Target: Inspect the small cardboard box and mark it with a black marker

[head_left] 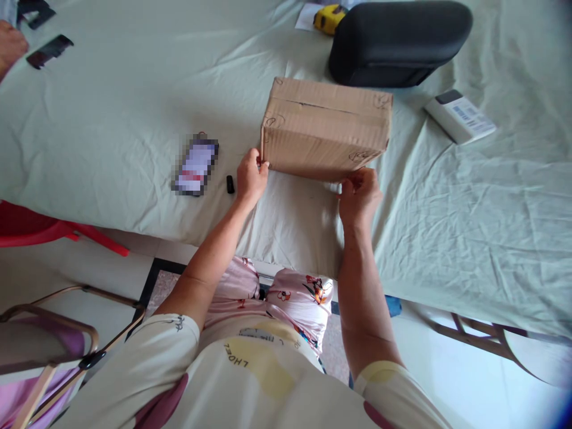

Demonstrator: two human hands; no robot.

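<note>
A taped brown cardboard box (325, 126) lies on a table covered with a pale green cloth (134, 107). My left hand (251, 176) grips the box's near left corner with curled fingers. My right hand (360, 195) pinches the lower near edge of the box toward its right corner. A phone (195, 165) with a lit screen lies to the left of my left hand, and a small black cap-like object (230, 183) sits between the phone and that hand.
Behind the box stands a black padded case (397, 40) with a yellow object (328, 18) beside it. A white labelled device (460, 115) lies at the right. Dark objects (49, 50) and another person's hand (9, 44) are at the far left. Chairs stand beside me.
</note>
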